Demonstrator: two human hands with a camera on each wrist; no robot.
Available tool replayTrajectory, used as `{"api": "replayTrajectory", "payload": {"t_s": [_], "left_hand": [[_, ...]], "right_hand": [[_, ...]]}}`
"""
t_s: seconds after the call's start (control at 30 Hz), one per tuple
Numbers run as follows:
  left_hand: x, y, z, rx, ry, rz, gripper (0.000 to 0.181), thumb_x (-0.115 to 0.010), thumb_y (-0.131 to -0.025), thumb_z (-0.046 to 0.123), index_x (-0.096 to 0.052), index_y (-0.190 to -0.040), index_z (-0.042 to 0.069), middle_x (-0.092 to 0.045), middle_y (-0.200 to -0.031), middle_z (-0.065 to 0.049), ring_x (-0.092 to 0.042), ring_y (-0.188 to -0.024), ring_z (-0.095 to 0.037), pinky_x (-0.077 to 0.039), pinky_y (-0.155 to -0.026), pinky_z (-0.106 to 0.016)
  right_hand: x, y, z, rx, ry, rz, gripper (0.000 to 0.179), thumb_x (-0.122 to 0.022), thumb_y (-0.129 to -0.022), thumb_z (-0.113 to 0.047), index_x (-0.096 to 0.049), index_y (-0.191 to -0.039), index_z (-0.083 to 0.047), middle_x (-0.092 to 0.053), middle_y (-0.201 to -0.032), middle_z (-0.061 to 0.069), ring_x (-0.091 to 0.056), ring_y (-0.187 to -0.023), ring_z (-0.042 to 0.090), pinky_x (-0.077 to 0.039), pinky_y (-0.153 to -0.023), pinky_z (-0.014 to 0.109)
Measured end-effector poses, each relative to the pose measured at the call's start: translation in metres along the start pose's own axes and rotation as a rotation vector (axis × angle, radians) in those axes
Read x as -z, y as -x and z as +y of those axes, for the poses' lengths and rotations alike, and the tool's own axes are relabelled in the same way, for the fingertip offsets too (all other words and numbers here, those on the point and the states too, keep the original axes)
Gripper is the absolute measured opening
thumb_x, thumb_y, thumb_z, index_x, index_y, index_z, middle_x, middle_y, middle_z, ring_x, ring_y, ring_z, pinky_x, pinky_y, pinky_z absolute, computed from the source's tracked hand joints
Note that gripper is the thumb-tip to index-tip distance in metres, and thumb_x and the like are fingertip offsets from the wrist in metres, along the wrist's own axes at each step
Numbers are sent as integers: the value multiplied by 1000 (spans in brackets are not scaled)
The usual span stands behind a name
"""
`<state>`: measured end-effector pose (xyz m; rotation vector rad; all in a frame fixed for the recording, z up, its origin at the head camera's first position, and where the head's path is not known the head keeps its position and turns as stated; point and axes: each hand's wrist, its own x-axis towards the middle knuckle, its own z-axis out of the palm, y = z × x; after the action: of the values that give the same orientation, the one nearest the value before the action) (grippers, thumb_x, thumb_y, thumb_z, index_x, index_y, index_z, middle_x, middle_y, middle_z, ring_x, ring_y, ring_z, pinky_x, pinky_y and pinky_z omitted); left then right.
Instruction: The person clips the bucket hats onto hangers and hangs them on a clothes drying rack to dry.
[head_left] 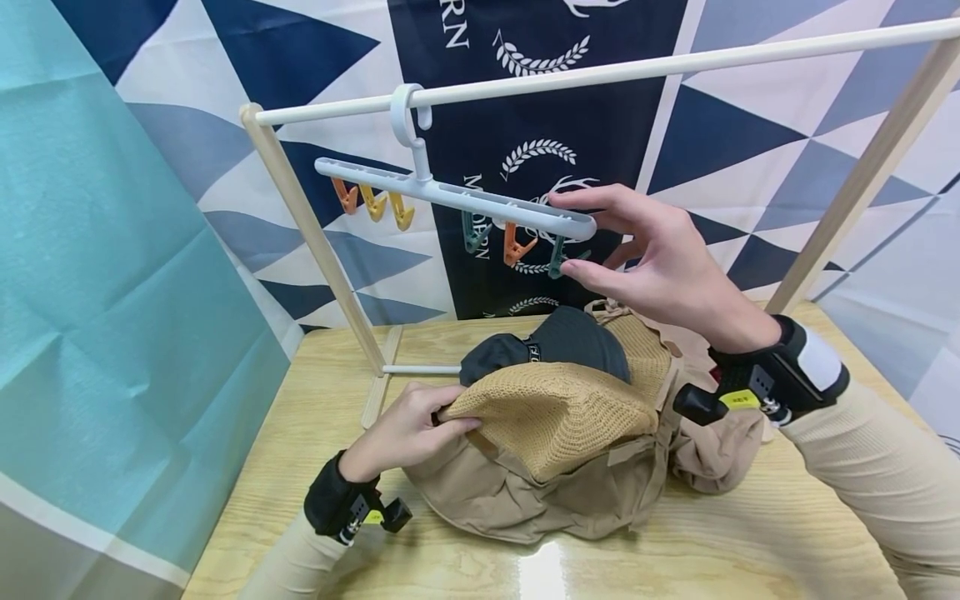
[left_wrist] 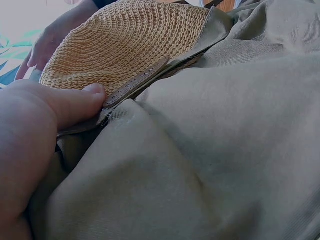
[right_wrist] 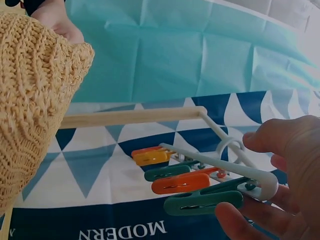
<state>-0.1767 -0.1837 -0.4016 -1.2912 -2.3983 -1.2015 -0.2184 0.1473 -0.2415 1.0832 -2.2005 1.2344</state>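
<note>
The left hand (head_left: pixel 412 425) pinches the edge of a tan woven hat (head_left: pixel 558 412), thumb on the near side; in the left wrist view that thumb lies beside a brown strip on the hat's edge. Around the end of a pale clip hanger (head_left: pixel 457 196), the right hand (head_left: pixel 652 250) is spread with fingers bent. Its thumb tip is right at the outermost green clip (head_left: pixel 557 257), while the index finger reaches over the bar's end. An orange clip (head_left: pixel 516 244) and another green clip (head_left: pixel 472 232) hang further in, with orange and yellow clips on the far half.
The hanger hooks over a white rod (head_left: pixel 600 79) on a wooden frame (head_left: pixel 315 242). Below, a black cap (head_left: pixel 577 337), a khaki fabric item (head_left: pixel 525 500) and another woven piece (head_left: pixel 637 350) are heaped on the wooden table (head_left: pixel 300 467). A teal curtain (head_left: pixel 112 292) stands left.
</note>
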Motion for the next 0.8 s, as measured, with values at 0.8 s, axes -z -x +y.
{"api": "replayTrajectory", "payload": {"t_s": [0.8], "left_hand": [[0,-1,2,0,-15,-5,14,-83,-97,-1,-80,-111,2,-83,-94,-8,-57,-77,6,-50,-66,-17]], "right_hand": [[22,-5,18,-81,-86,-16,86,-85,-85,17,-59,-162,-14,-69,-156,-11,-74,-126,1,-63,-77,15]]}}
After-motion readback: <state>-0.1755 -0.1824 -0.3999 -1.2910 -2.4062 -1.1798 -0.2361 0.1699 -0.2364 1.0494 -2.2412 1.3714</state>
